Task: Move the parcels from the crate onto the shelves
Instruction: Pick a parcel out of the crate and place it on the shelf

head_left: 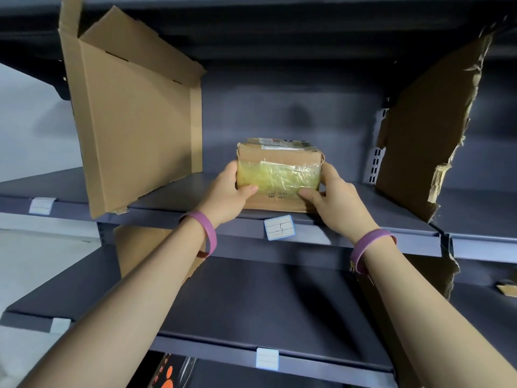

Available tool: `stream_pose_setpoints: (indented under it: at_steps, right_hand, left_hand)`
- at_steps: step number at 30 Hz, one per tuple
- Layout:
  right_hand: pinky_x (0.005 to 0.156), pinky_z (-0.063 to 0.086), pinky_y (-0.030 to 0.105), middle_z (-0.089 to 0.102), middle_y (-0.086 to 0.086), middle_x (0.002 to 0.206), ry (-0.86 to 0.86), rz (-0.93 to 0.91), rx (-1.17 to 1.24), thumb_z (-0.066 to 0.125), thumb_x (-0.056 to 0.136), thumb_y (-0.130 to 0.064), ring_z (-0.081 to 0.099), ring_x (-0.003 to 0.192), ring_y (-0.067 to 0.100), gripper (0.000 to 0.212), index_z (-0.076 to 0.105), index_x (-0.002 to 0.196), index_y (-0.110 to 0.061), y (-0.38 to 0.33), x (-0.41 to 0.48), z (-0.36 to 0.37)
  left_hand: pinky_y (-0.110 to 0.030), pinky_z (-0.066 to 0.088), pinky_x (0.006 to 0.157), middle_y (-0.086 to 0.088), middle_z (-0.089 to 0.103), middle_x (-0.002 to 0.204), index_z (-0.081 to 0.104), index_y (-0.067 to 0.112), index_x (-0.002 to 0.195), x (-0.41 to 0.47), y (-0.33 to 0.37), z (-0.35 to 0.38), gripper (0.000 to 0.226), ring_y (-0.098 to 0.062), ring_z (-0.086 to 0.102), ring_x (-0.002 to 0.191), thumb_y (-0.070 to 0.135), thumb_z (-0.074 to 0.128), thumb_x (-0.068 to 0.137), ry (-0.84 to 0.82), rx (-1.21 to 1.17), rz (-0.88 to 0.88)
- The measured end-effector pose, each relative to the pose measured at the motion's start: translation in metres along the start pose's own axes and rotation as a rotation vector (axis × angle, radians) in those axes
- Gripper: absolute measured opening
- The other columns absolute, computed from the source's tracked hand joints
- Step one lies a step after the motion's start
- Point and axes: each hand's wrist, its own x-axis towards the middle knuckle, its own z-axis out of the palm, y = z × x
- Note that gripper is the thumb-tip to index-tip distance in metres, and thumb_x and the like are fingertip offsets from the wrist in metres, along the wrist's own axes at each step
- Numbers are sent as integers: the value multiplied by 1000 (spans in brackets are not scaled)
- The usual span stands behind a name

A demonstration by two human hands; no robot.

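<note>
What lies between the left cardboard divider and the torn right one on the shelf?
In the head view, one taped parcel, held by the left hand and the right hand.

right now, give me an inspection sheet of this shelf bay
surface: grey metal shelf, tag marked 25 on its front edge
job's things: taped cardboard parcel on that shelf near the front; crate not in view
clutter: cardboard sheet leaning left of the parcel, torn cardboard right
grips: left grip and right grip hold the parcel's sides, thumbs on its front
cables: nothing seen
surroundings: lower shelf below, another above
</note>
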Motion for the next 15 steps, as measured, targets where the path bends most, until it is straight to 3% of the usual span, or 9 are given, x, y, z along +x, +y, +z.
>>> stream_pose_setpoints:
  at_steps: [2,4,7,9,10,12,15]
  right_hand:
    - [93,45,40,62,13,124,3,9,2,63,92,-30,54,113,39,66,27,147,-23,-3,-6,1]
    - [93,43,37,59,12,130,100,-43,-43,67,90,-29,52,113,38,81,17,153,-22,-4,-20,5]
    - [92,36,20,59,-1,126,308,-243,-68,69,88,-28,51,109,25,63,39,143,-19,-6,-53,15]
    - [93,33,11,58,-12,120,232,-365,-57,68,89,-28,53,107,20,47,53,133,-19,-5,-67,18]
    - [95,34,12,57,-14,123,152,-398,-87,68,89,-29,53,108,19,45,55,131,-20,-4,-69,20]
    - [99,39,26,57,-11,131,41,-412,-195,68,88,-29,52,110,20,48,56,133,-19,-4,-70,23]
    - [95,43,39,62,-5,128,81,-398,-277,71,86,-26,54,111,25,41,64,126,-17,-8,-72,28]
  left_hand:
    - [-36,44,98,4,58,127,42,21,134,-4,-3,2,47,-17,55,116,19,58,90,-2,32,-4]
    - [-38,41,103,2,49,139,30,21,144,-18,-11,9,61,-18,50,122,24,60,90,114,47,19]
    - [-21,38,100,10,50,128,36,26,139,-56,-19,18,60,-6,49,116,33,62,86,359,-25,221]
    - [-11,33,96,17,51,117,45,31,130,-71,-21,22,52,-1,48,112,41,62,82,285,21,374]
    - [-10,31,97,18,52,117,48,32,128,-73,-23,23,53,-2,47,112,45,63,79,213,81,419]
    - [-17,30,98,13,55,117,55,30,125,-72,-25,27,57,-8,48,112,49,69,74,129,235,471]
    - [-30,33,98,4,59,114,65,25,119,-69,-29,32,51,-20,51,109,43,76,73,135,361,479]
